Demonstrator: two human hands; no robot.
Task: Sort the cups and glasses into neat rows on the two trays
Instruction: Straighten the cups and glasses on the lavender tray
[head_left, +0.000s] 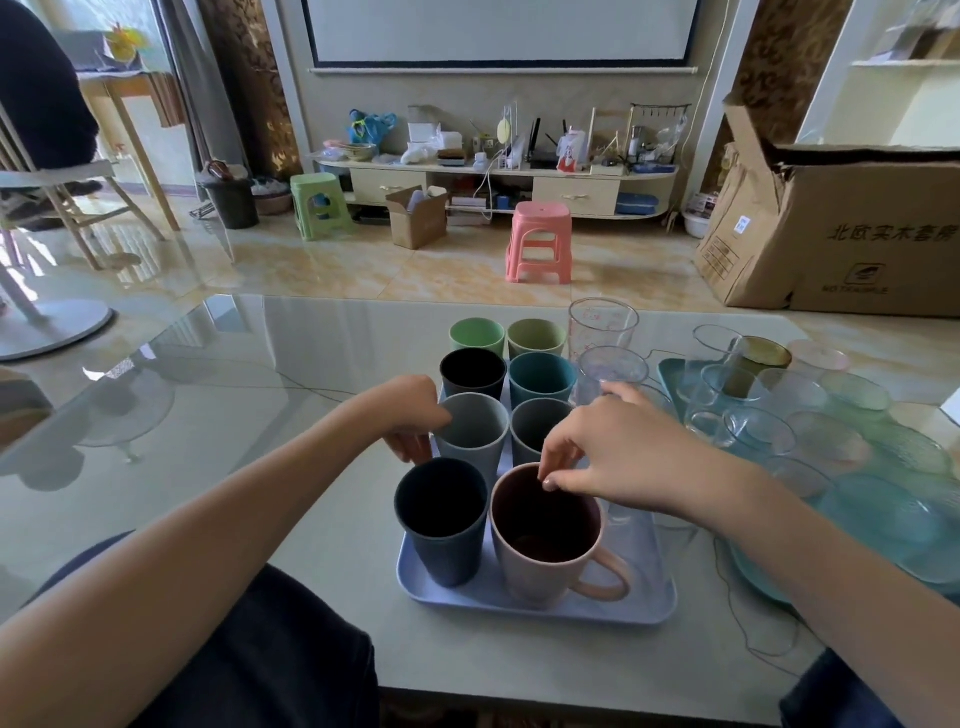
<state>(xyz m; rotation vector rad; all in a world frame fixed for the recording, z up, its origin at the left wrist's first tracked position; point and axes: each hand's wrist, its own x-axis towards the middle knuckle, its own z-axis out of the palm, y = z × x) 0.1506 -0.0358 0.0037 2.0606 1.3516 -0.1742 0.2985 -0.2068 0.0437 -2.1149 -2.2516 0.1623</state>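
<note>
A pale blue tray (530, 605) sits on the glossy table (260, 374) right in front of the person, carrying two columns of cups. In the near row stand a dark blue cup (441, 525) on the left and a pink mug (550, 535) on the right, its handle pointing right. Behind them come a grey cup (472, 436) and a darker grey cup (535, 426), then a black cup (472, 371) and a teal cup (543, 376), and farthest back a green cup (477, 335) beside an olive cup (536, 336). The left hand (413, 421) bends down at the wrist against the left side of the grey cup, fingers curled near its wall; whether it actually grips the cup cannot be told. The right hand (608, 447) hovers over the pink mug with loosely bent fingers, thumb and forefinger tips close together above the rim, holding nothing visible. Just right of the cup columns stand a tall clear glass (602, 325) and a shorter glass (613, 371), partly hidden behind the right hand. Further right, a teal tray (670, 371) holds a crowded cluster of clear glasses (753, 415), with a gold-lidded jar (761, 358) among them. A large cardboard box (852, 228) stands beyond the table on the right, and a pink stool (540, 241) and a green stool (316, 205) are on the floor.
</note>
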